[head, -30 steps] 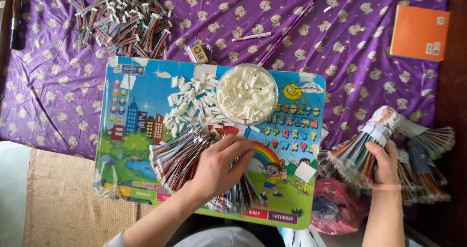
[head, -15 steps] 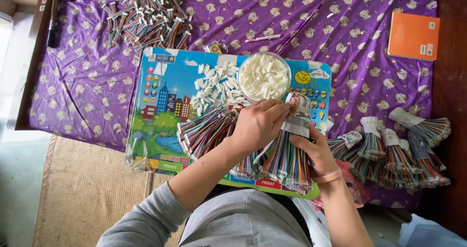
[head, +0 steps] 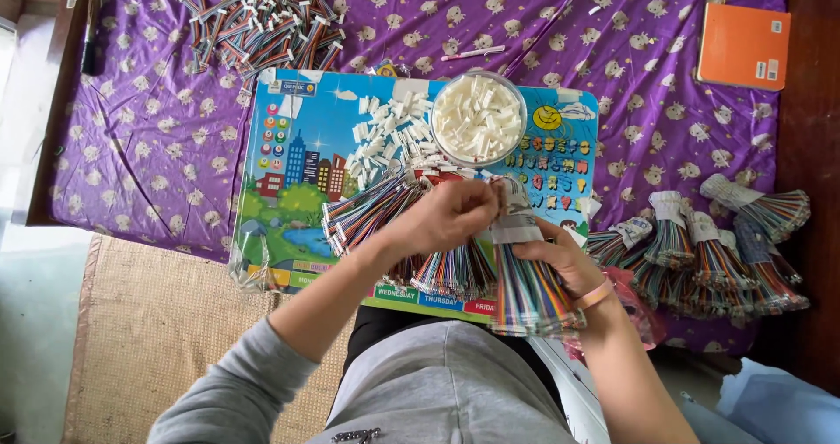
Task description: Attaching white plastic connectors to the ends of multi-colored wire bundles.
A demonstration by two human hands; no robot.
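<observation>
Gripping taped bundle of multicoloured ribbon wires (head: 525,278), right hand (head: 560,260) is closed around it from below, over colourful picture board (head: 289,173). Left hand (head: 446,216) is curled at bundle's white tape; fingertips hidden, exact pinch cannot be told. Bowl of white connectors (head: 479,118) is seen just beyond.

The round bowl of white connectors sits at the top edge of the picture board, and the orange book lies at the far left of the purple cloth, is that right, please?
Not quite. The head view shows the orange book at the far right of the purple cloth, not the left. The round bowl of white connectors does sit at the picture board's top edge.
</observation>
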